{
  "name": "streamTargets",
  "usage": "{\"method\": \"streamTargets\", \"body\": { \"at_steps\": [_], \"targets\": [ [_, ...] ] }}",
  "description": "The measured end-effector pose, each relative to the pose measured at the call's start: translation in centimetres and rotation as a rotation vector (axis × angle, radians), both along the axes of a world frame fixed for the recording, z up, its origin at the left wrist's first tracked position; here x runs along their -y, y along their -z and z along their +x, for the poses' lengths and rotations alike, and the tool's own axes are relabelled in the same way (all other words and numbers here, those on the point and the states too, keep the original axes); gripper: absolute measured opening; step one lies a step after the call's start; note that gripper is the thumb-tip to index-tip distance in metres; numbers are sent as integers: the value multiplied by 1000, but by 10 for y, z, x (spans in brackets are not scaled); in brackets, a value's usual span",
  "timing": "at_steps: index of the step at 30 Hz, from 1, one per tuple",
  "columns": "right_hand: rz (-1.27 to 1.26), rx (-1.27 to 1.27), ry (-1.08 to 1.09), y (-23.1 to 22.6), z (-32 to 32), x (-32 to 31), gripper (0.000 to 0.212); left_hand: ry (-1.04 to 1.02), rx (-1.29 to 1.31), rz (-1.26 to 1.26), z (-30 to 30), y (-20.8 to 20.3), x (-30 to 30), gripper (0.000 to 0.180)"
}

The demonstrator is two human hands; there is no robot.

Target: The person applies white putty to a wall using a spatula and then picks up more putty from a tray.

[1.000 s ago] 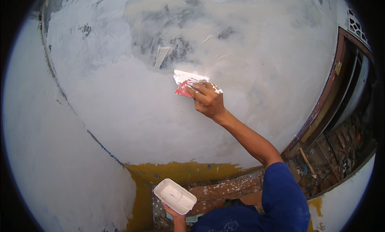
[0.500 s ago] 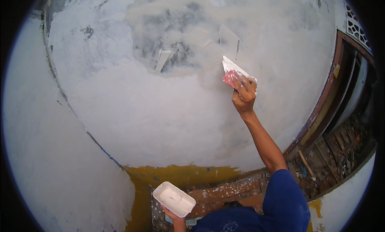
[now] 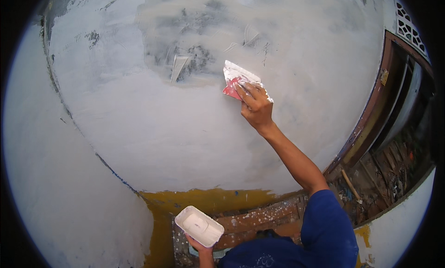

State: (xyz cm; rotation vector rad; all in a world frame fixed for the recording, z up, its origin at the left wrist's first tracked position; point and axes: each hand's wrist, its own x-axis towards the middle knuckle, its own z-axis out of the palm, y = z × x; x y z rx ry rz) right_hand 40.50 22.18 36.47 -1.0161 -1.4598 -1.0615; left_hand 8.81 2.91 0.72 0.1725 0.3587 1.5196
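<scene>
Whitish paste point(image 3: 198, 226) in tray point(image 3: 216, 238), left hand point(image 3: 198, 244) holding it, right hand point(image 3: 257, 104) gripping scraper point(image 3: 233, 82)

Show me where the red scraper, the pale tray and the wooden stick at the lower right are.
Red scraper point(image 3: 240, 74): head view, on its white-smeared upper part.
Pale tray point(image 3: 207, 218): head view, on its upper-right rim.
Wooden stick point(image 3: 350, 184): head view, midway along its length.

Door frame point(image 3: 386, 54) right of scraper point(image 3: 232, 88), tray point(image 3: 182, 215) lower left
</scene>
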Motion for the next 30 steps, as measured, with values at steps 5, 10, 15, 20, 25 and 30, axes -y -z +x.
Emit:
{"method": "streamTargets", "body": {
  "at_steps": [5, 10, 15, 20, 25, 30],
  "targets": [
    [-7, -69, -247, -17, -11, 5, 45, 9, 60, -30, -1, -4, -1, 66],
    [312, -33, 42, -101, 47, 0, 44, -35, -50, 57, -5, 24, 7, 72],
    [60, 121, 38, -42, 14, -4, 43, -30, -29, 50, -2, 25, 8, 72],
    [-247, 35, -223, -1, -3, 15, 45, -67, 36, -18, -3, 20, 8, 65],
    [271, -145, 29, -41, 53, 15, 45, -48, 32, -7, -8, 17, 14, 70],
    [-18, -46, 143, 2, 24, -15, 50, -22, 23, -29, -12, 21, 11, 67]
  ]
}}
